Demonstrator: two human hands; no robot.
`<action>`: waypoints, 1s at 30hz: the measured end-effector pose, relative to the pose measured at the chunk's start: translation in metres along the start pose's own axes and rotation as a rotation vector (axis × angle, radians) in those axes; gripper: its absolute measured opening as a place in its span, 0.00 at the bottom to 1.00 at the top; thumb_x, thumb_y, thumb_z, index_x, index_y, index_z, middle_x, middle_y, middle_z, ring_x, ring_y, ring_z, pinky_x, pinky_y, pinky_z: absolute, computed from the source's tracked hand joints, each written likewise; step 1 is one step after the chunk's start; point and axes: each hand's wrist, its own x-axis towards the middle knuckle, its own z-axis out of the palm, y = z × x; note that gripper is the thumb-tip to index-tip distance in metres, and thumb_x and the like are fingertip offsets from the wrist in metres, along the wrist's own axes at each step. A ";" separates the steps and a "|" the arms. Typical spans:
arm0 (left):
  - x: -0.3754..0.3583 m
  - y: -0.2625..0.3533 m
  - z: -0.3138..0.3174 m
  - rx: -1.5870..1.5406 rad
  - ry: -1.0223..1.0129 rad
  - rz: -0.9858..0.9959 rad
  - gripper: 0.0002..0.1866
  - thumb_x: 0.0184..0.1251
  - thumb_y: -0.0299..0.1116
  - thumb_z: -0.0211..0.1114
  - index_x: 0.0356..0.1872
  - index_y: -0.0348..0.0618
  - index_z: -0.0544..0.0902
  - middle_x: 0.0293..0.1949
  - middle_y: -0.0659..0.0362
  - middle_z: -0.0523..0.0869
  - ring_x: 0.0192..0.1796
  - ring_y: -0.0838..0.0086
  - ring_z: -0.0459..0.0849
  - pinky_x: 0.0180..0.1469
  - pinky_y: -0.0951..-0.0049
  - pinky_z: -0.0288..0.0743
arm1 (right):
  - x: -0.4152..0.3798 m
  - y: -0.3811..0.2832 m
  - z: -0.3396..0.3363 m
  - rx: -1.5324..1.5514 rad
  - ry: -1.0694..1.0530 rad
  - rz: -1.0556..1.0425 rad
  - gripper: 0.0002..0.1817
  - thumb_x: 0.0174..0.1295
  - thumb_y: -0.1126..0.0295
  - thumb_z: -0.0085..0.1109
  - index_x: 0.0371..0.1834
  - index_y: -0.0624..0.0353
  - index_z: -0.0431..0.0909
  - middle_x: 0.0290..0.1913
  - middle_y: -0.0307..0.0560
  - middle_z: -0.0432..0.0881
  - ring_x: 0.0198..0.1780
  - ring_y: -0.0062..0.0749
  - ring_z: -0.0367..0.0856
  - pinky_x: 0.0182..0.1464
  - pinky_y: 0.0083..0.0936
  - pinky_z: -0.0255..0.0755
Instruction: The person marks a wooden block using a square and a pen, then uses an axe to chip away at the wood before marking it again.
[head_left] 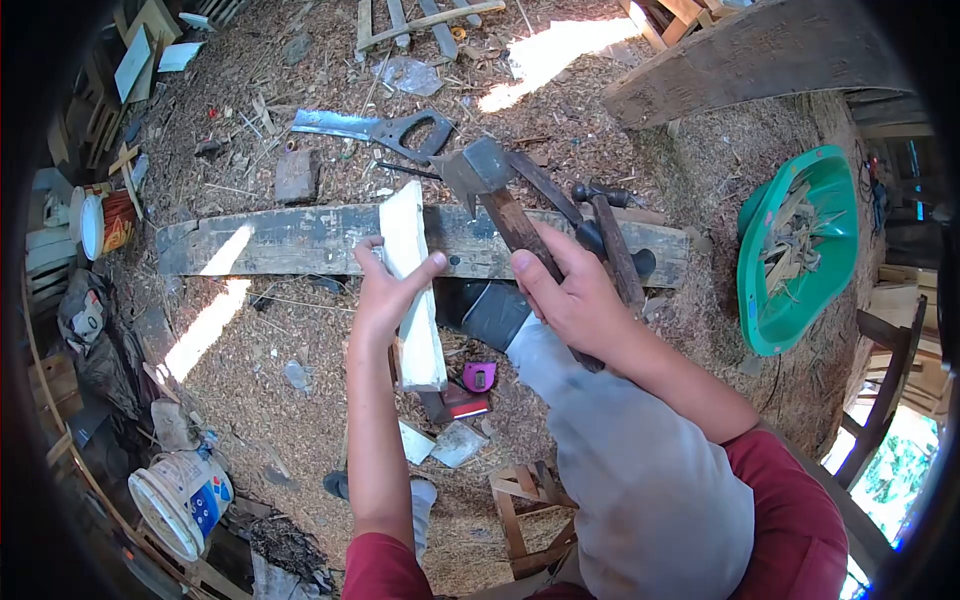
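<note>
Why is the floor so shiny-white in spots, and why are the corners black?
Head view: probably sunlight, washing out strips of the floor and the long plank; head view: probably a wide round lens, leaving black corners; head view: the pale wood looks bright too.

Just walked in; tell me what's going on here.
A person grips a pale piece of wood in the left hand and a metal-headed tool by its wooden handle in the right hand. A worn plank lies before them. Beyond it, a handsaw rests on the chip-strewn ground; a green tub holding wood scraps sits to the right.
</note>
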 end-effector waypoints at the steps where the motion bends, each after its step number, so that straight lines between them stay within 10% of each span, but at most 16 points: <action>1: -0.004 -0.005 0.001 -0.021 -0.021 0.003 0.56 0.61 0.50 0.88 0.75 0.40 0.55 0.58 0.33 0.82 0.58 0.55 0.87 0.59 0.59 0.84 | 0.002 0.002 0.000 -0.012 -0.009 0.022 0.27 0.83 0.57 0.62 0.74 0.68 0.77 0.52 0.62 0.92 0.54 0.43 0.92 0.58 0.36 0.82; 6: -0.022 -0.032 -0.002 -0.351 -0.191 -0.054 0.60 0.59 0.39 0.88 0.81 0.38 0.48 0.67 0.37 0.75 0.64 0.55 0.83 0.62 0.58 0.84 | 0.005 0.010 0.002 -0.241 -0.079 0.134 0.28 0.83 0.55 0.61 0.74 0.67 0.77 0.54 0.67 0.91 0.55 0.55 0.93 0.58 0.41 0.82; 12: -0.047 -0.044 -0.002 -0.329 -0.205 0.023 0.61 0.57 0.28 0.86 0.87 0.33 0.53 0.71 0.45 0.77 0.70 0.60 0.81 0.69 0.60 0.79 | 0.001 0.022 -0.003 -0.410 -0.186 -0.464 0.31 0.79 0.52 0.65 0.75 0.62 0.77 0.60 0.64 0.89 0.56 0.61 0.90 0.57 0.45 0.84; 18: -0.052 -0.050 0.003 -0.269 -0.175 0.028 0.55 0.53 0.25 0.86 0.82 0.32 0.62 0.71 0.48 0.80 0.70 0.65 0.82 0.72 0.62 0.77 | -0.006 0.020 0.006 -0.516 -0.373 -0.345 0.29 0.75 0.53 0.70 0.73 0.55 0.79 0.53 0.57 0.89 0.53 0.58 0.90 0.54 0.46 0.84; 24: -0.049 -0.085 0.000 -0.050 0.201 0.184 0.62 0.53 0.29 0.84 0.86 0.25 0.53 0.76 0.39 0.72 0.76 0.56 0.76 0.78 0.58 0.70 | 0.011 0.034 0.026 -0.552 -0.004 -0.323 0.29 0.71 0.56 0.72 0.71 0.57 0.79 0.53 0.59 0.88 0.53 0.61 0.89 0.56 0.51 0.82; 30: -0.058 -0.067 -0.010 -0.263 0.166 0.065 0.62 0.56 0.32 0.83 0.87 0.23 0.51 0.80 0.35 0.68 0.80 0.53 0.73 0.81 0.58 0.66 | 0.039 0.083 0.039 -0.797 0.076 -0.009 0.35 0.70 0.63 0.69 0.78 0.65 0.71 0.58 0.69 0.85 0.59 0.67 0.86 0.64 0.52 0.80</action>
